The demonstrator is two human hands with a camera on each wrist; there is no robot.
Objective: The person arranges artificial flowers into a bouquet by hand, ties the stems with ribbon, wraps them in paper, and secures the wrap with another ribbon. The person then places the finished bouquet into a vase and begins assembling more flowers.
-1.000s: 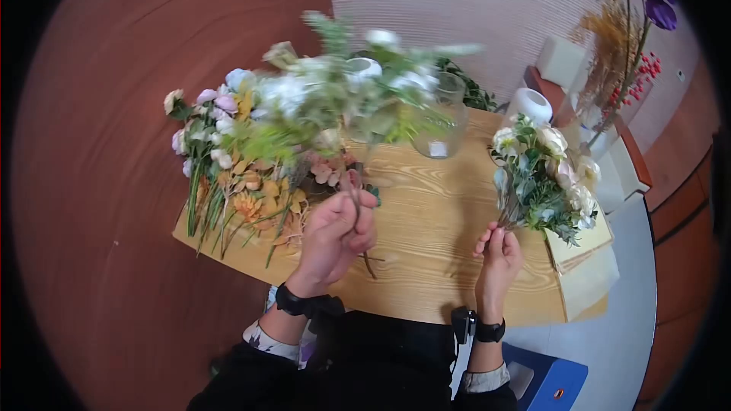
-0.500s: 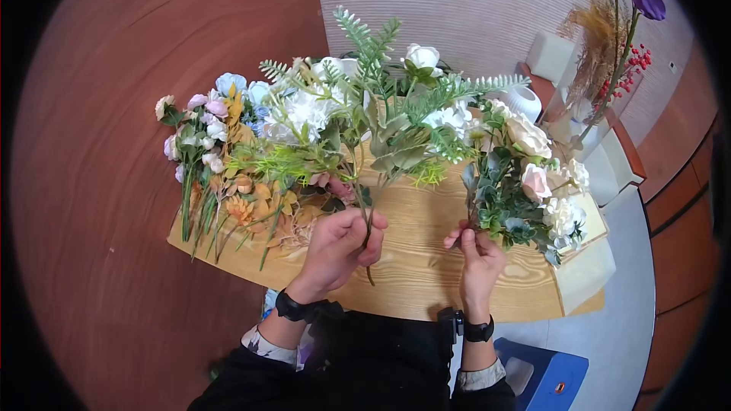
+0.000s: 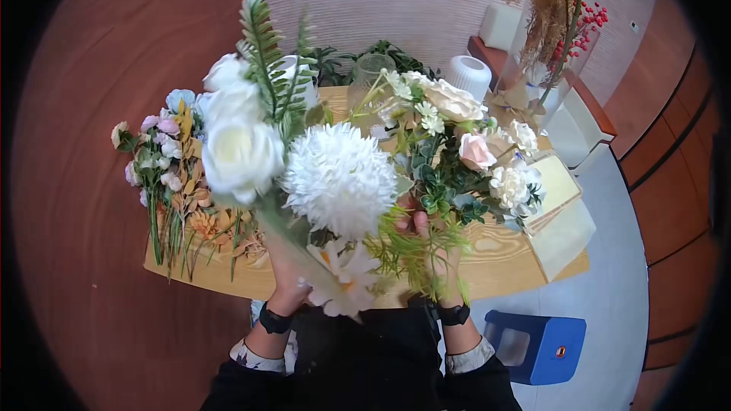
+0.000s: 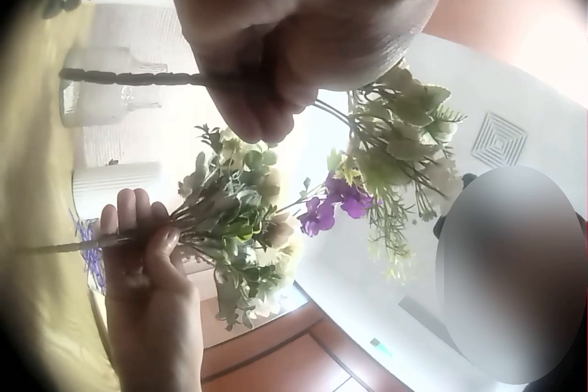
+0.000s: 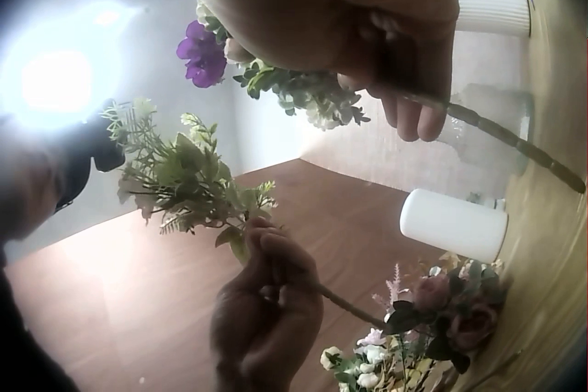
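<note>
Left hand [image 5: 271,305]: curled round the brown stem of a mixed white bouquet [image 3: 327,183], comprising white rose [image 3: 240,154], shaggy chrysanthemum [image 3: 343,167] and fern [image 3: 265,61]. Right hand [image 4: 152,295]: pinches the stem of a cream-and-pink rose bunch [image 3: 476,152] between thumb and fingers.

Change: the white bouquet has swung up and back from over the table [image 3: 495,259], its blooms now tipped toward the head camera; the rose bunch has come in closer beside it. As I judge it, both bunches are being handled together, their stems free of any vase. The blooms hide much of the left hand from above, and whether the two bunches touch I cannot quite tell.

Edges and room: loose artificial flowers [image 3: 202,221] crowd the table's left end; cream papers [image 3: 560,240] overhang the right front edge. Bare wood shows between. Behind stand a clear glass vase [image 3: 371,95] and a ribbed white vase [image 3: 468,78], leaving little slack at the back; sideways sweeps look tight.
</note>
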